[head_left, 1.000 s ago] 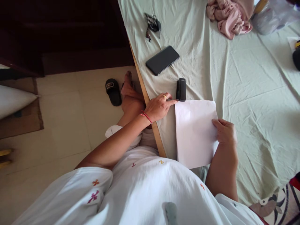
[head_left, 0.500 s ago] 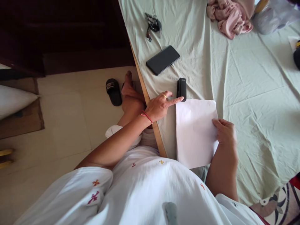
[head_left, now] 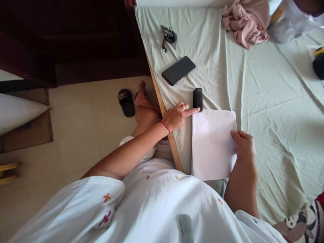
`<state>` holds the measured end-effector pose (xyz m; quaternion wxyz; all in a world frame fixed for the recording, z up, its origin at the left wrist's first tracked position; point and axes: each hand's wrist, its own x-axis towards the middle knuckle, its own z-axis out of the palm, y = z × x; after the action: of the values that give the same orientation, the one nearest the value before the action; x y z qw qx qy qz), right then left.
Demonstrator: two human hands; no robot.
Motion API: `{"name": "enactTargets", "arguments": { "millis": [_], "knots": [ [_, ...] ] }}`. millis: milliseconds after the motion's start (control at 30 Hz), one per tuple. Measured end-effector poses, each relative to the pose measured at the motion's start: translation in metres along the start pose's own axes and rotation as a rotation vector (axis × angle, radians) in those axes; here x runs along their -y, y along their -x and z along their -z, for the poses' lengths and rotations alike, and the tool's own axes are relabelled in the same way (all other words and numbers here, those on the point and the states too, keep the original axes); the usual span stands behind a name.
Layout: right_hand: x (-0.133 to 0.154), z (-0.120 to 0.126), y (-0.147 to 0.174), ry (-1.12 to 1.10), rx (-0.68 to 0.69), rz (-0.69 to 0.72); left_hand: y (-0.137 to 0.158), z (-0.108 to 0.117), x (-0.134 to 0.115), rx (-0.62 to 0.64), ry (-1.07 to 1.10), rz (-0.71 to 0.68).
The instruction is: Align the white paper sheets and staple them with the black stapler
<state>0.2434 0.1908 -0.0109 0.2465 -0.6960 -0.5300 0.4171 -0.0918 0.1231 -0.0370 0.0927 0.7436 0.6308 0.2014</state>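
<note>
A black stapler (head_left: pixel 198 97) lies on the cloth-covered table, its near end meeting the top left corner of some white paper sheets (head_left: pixel 212 148). My left hand (head_left: pixel 175 117), with a ring and a red wrist thread, stretches its index finger onto that near end. The other fingers of this hand are bent and hold nothing. At the right edge of the paper, my right hand (head_left: pixel 244 143) pinches the sheets with the thumb on top. Its other fingers are partly hidden.
Beyond the stapler lie a black phone (head_left: pixel 178 70) and a bunch of keys (head_left: pixel 169 37). A pink cloth (head_left: pixel 246 25) and a clear plastic bag (head_left: pixel 286 25) sit at the back right. The wooden table edge (head_left: pixel 160 101) runs along the left.
The camera view has shifted slightly, so the table things appear lower and a little to the right. My index finger stays on the stapler's end, and my right hand still pinches the paper.
</note>
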Motion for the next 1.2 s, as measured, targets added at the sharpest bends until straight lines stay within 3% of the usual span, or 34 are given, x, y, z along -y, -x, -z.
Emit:
{"name": "enactTargets", "arguments": {
  "millis": [200, 567, 733, 833, 900, 967, 1067, 1200],
  "knots": [
    [-0.008, -0.006, 0.017, 0.012, 0.033, 0.051, 0.002, 0.001, 0.004, -0.055, 0.033, -0.036],
    [-0.018, -0.011, 0.029, 0.050, -0.061, 0.207, 0.003, -0.003, 0.011, -0.044, 0.156, -0.113],
    [-0.021, -0.011, 0.027, 0.070, -0.070, 0.254, 0.027, 0.006, 0.013, -0.120, 0.258, -0.067],
    [-0.021, -0.011, 0.027, 0.089, -0.075, 0.281, 0.062, 0.017, 0.031, -0.258, 0.162, 0.043],
    [-0.021, -0.011, 0.027, 0.105, -0.076, 0.290, 0.087, 0.025, 0.053, -0.307, 0.038, 0.207],
    [-0.020, -0.011, 0.027, 0.121, -0.076, 0.287, 0.107, 0.031, 0.077, -0.259, -0.062, 0.411],
    [-0.019, -0.012, 0.028, 0.141, -0.079, 0.268, 0.119, 0.036, 0.109, -0.029, -0.016, 0.671],
    [-0.017, -0.012, 0.030, 0.169, -0.079, 0.241, 0.114, 0.034, 0.131, 0.065, -0.005, 0.738]
  ]
}}
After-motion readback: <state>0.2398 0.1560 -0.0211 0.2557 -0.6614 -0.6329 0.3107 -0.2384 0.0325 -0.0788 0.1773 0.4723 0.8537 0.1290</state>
